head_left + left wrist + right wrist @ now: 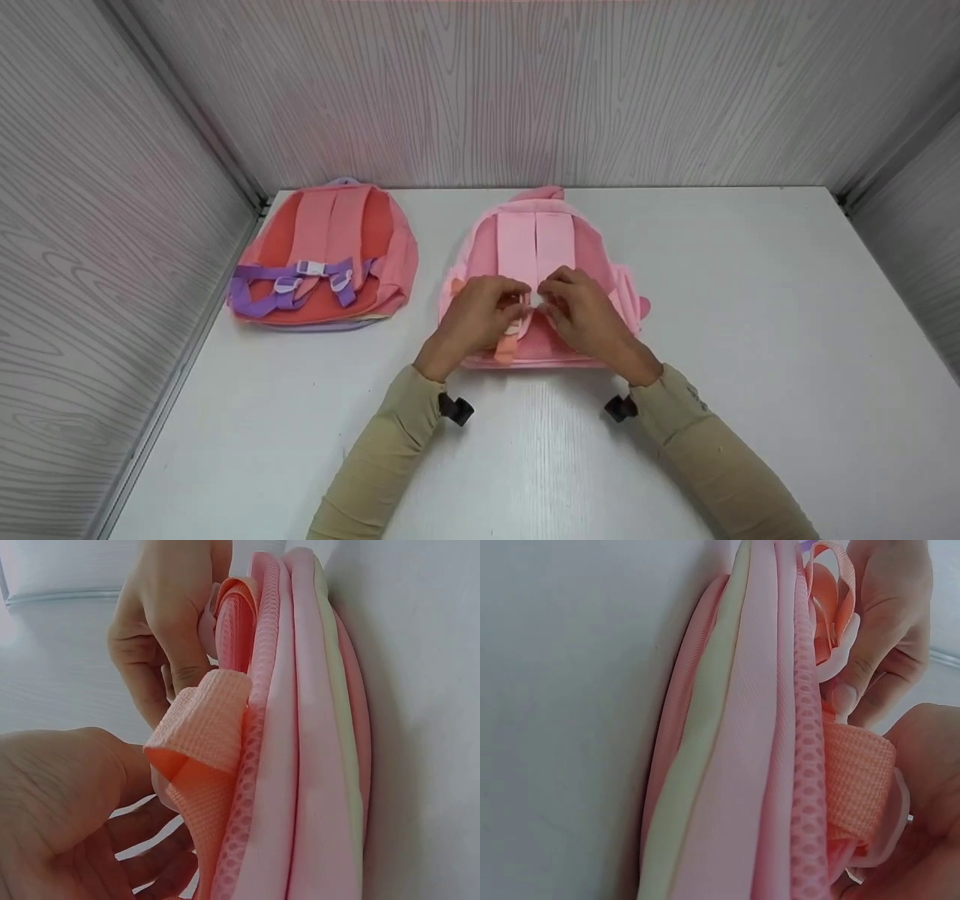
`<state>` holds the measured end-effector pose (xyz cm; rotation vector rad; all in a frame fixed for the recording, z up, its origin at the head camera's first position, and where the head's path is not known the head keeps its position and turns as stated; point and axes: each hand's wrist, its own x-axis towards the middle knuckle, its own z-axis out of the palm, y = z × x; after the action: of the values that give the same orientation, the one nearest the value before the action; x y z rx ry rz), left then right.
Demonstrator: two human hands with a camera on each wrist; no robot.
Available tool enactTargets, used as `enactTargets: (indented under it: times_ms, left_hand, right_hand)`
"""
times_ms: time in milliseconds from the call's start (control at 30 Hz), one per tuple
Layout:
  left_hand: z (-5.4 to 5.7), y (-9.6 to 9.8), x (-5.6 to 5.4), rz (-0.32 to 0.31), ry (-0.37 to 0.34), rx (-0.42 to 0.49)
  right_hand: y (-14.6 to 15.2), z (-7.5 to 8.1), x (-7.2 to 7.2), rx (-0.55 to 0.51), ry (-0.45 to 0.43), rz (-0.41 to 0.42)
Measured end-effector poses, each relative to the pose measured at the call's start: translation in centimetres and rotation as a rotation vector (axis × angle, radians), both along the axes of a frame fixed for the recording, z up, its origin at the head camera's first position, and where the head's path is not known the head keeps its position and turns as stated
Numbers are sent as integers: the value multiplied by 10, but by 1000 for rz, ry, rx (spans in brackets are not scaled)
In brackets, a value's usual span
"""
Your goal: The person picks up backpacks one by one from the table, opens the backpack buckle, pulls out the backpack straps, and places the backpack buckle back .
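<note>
Both sleeved forearms [386,457] slant forward and inward; the left hand [480,311] and right hand [589,311] face each other, fingertips nearly meeting, each pinching at a pale buckle [535,299] they mostly hide, midway between them; directly beneath lies the pink backpack [555,240], top pointing away, and a red backpack [311,236] lies farther left

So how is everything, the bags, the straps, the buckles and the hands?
Light pink backpack: lying down, shoulder straps up.
Orange strap: folded over.
Buckle between the hands: mostly hidden, can't tell if clipped.
Left hand: curled, pinching there.
Right hand: curled, pinching there.
Red backpack: lying down, straps up.
Its white buckle: looks clipped.
</note>
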<state>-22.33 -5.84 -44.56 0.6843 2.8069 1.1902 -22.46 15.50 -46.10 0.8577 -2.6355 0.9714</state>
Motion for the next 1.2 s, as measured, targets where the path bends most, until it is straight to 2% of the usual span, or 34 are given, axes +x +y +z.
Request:
enactTargets:
  times_ms: [233,567,833,1200]
  left_hand:
    - [-4,-5,-5,-71,40,38]
    - [-6,-8,-8,-108,119,32]
    - [-7,-11,-10,-129,94,28]
    - [-7,-11,-10,-122,64,36]
  right_hand:
    - [0,0,0,-20,-17,17]
    - [1,0,-2,-41,-6,39]
    - [2,-1,-2,-38,-10,47]
    - [3,-2,-2,-33,-14,39]
